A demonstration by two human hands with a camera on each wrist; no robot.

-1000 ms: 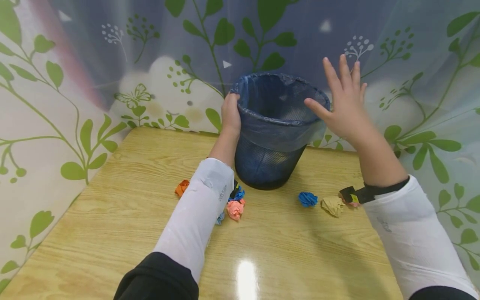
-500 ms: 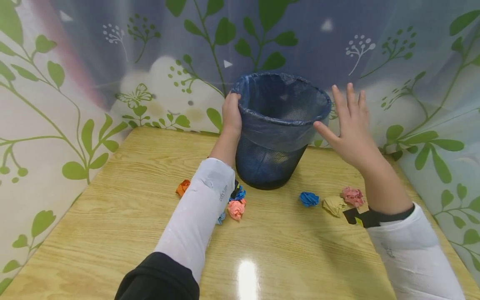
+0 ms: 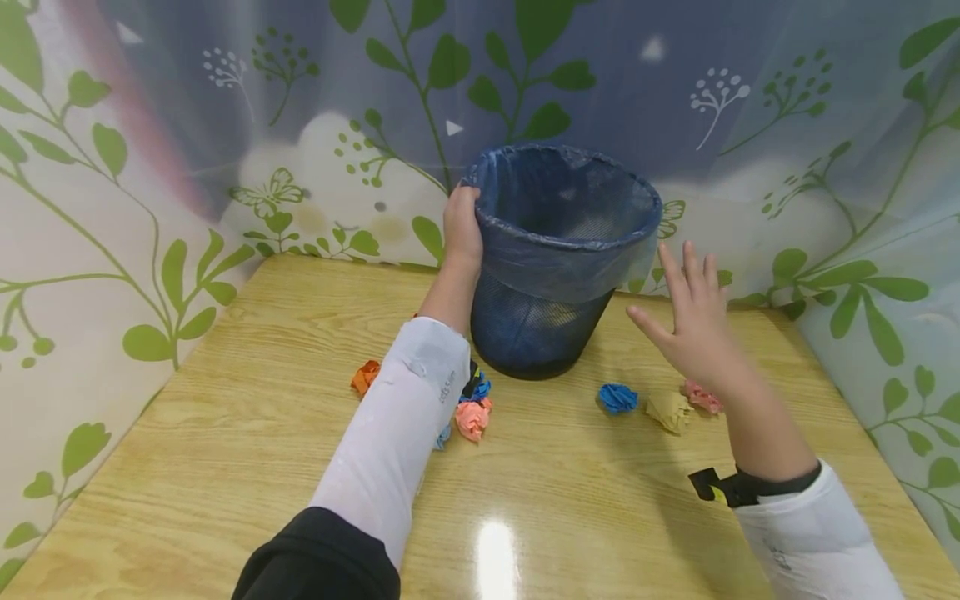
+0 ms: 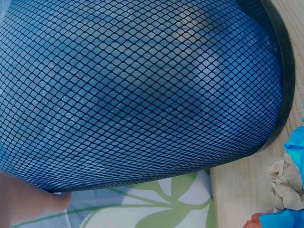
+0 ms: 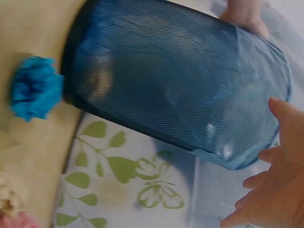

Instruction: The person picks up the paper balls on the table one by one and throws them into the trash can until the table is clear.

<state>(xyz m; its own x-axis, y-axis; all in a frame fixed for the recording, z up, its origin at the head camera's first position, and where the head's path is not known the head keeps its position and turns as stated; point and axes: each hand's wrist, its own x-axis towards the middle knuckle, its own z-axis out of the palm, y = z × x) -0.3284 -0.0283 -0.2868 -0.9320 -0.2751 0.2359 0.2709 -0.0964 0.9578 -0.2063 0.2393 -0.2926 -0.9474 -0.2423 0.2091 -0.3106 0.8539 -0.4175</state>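
Note:
A dark mesh wastebasket point(image 3: 540, 321) lined with a translucent bluish bag point(image 3: 562, 271) stands at the back of the table, its mouth facing up. On its left side near the rim, my left hand point(image 3: 462, 229) grips it; the thumb point(image 4: 38, 197) lies along the mesh in the left wrist view, and the other fingers are mostly hidden. My right hand point(image 3: 697, 329) is raised to the right of the basket, fingers spread, holding nothing. Below it on the table lie a blue crumpled paper ball point(image 3: 618, 398), a beige one point(image 3: 670, 411) and a pink one point(image 3: 702, 397).
Left of the basket are an orange paper ball point(image 3: 365, 377), a salmon one point(image 3: 473, 419) and blue ones partly behind my left forearm. A beige ball point(image 4: 286, 183) shows in the left wrist view. Leaf-patterned curtains point(image 3: 360, 150) border the wooden table point(image 3: 225, 450).
My right hand has come down and back from beside the basket's rim, fingers still spread. The left hand and the basket have stayed in place.

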